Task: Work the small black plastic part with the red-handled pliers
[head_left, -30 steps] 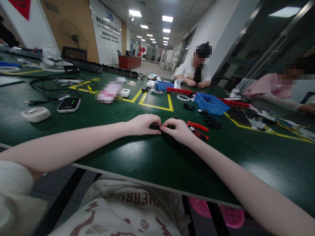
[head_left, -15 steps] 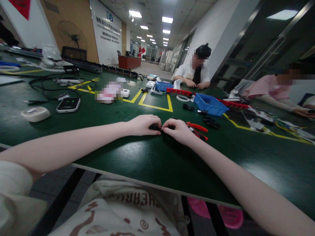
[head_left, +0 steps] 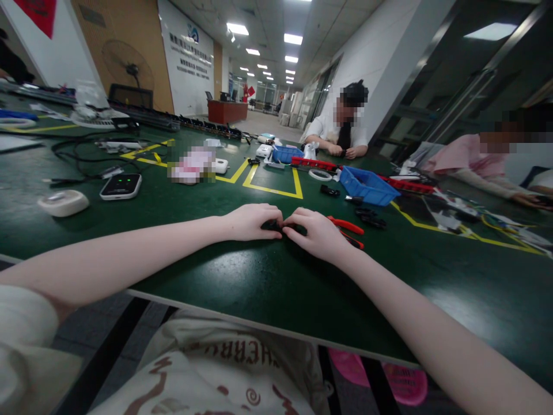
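Note:
Just above the green table [head_left: 224, 276], my left hand [head_left: 250, 222] is closed around a small black piece [head_left: 271, 224], mostly hidden by the fingers. My right hand [head_left: 315, 230] meets it fingertip to fingertip, its thumb and forefinger pinched together. What the right fingers hold, if anything, is too small to make out. Behind the right hand lie red-handled pliers [head_left: 347, 225], their jaws hidden by that hand.
Right of the pliers are black connector-like parts [head_left: 370, 218] and a blue bin [head_left: 367, 185]. A white roll of tape [head_left: 321, 174] lies farther back. On the left are a black-faced device [head_left: 121, 186] and a white rounded object [head_left: 63, 203]. Two people sit across the table.
My right hand has turned slightly and covers more of the pliers. The left hand keeps its grip on the black piece, and the fingertips of both hands stay together.

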Tool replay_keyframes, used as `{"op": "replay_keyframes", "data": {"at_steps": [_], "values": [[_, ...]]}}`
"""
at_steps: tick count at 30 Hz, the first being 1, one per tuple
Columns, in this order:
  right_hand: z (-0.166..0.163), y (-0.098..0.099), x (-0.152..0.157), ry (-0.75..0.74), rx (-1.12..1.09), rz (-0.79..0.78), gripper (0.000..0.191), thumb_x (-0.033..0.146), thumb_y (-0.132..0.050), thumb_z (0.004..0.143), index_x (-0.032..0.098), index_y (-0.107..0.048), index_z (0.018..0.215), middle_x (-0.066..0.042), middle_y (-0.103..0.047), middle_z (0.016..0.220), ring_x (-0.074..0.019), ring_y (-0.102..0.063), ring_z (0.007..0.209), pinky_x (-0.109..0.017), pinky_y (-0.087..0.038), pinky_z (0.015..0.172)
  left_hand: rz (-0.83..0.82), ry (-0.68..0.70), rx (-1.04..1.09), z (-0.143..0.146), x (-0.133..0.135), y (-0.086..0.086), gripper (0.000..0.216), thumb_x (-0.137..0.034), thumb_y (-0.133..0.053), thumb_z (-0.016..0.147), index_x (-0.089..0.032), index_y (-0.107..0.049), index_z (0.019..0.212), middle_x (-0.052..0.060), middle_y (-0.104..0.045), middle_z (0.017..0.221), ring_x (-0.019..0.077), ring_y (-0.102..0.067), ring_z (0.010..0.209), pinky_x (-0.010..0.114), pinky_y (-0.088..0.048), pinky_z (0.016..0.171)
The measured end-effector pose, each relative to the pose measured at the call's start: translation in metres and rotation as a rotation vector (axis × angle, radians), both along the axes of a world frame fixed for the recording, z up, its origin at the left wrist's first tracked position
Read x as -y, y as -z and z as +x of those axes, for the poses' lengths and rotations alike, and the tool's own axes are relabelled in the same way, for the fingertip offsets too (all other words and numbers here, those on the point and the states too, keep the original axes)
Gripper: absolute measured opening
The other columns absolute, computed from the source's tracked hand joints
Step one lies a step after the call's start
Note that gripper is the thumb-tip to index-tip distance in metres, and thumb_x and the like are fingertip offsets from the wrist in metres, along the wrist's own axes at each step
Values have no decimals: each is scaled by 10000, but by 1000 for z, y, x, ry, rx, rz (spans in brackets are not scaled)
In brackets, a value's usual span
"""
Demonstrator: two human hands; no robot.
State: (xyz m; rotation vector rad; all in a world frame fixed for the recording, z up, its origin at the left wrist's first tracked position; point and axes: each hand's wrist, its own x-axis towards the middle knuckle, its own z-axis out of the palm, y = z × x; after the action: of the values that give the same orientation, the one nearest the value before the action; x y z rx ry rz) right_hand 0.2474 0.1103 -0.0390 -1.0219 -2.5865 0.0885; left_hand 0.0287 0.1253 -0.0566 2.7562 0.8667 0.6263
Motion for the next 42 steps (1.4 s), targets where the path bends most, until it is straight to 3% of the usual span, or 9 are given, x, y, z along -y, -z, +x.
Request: {"op": "replay_keyframes", "data": {"at_steps": [7,12,15,19,22,26,28,34,42], "values": [[41,-16,-23,230,244,139,389,502,-526,903,191,-698,1060,-122,-653,1076,-278,-607,988,-389,-457,805,-44,20,69,-3,-3,1,188,-312,-627,884,-188,-650,1023,51,-653,1022,194,-627,947,308,-482,840],[68,-18,-40,463,405,-83,624,695,-583,778,210,-656,1163,-137,-643,1149,-307,-631,962,-355,-472,646,-148,-41,177,-13,-21,7,218,-280,-616,879,-149,-670,1044,81,-662,1063,194,-627,987,331,-487,914],[77,-17,-46,429,441,-158,556,623,-601,800,201,-657,1157,-129,-677,1084,-286,-646,934,-347,-485,673,-192,-58,167,-17,-27,8,232,-284,-609,880,-151,-675,1058,78,-669,1076,192,-623,1002,341,-481,936],[75,-10,-47,395,436,-62,394,436,-570,868,190,-655,1164,-133,-687,1078,-273,-660,912,-353,-494,707,-184,-18,154,-17,-27,6,219,-280,-621,870,-153,-688,1036,81,-673,1076,196,-627,1003,343,-481,935],[62,-1,-43,363,392,25,399,430,-495,921,184,-642,1199,-147,-667,1123,-290,-647,966,-373,-499,740,-175,-15,153,-15,-25,6,215,-271,-619,868,-157,-692,1036,82,-676,1072,198,-629,1008,343,-480,940],[43,11,-40,172,209,87,437,382,-449,951,172,-563,1316,-149,-627,1216,-281,-599,1083,-410,-476,906,-192,-50,156,-15,-27,8,232,-284,-626,858,-159,-696,1041,75,-678,1072,196,-626,1006,345,-476,952],[39,14,-41,149,173,91,471,411,-456,948,159,-543,1336,-152,-623,1228,-284,-587,1101,-424,-456,940,-210,-78,164,-15,-28,9,244,-298,-630,851,-161,-698,1041,70,-679,1079,194,-627,996,349,-478,953],[47,15,-46,374,199,76,624,644,-453,896,148,-590,1249,-159,-622,1177,-311,-587,1070,-431,-456,881,-185,-188,160,-16,-31,10,199,-296,-638,836,-161,-703,968,61,-705,1031,209,-633,1005,369,-470,973],[53,20,-51,465,144,127,500,648,-478,876,192,-626,1015,-108,-626,1036,-263,-611,922,-354,-456,696,-170,-189,152,-16,-33,12,177,-279,-642,828,-165,-697,952,63,-688,1042,213,-629,1001,375,-481,956]]}}
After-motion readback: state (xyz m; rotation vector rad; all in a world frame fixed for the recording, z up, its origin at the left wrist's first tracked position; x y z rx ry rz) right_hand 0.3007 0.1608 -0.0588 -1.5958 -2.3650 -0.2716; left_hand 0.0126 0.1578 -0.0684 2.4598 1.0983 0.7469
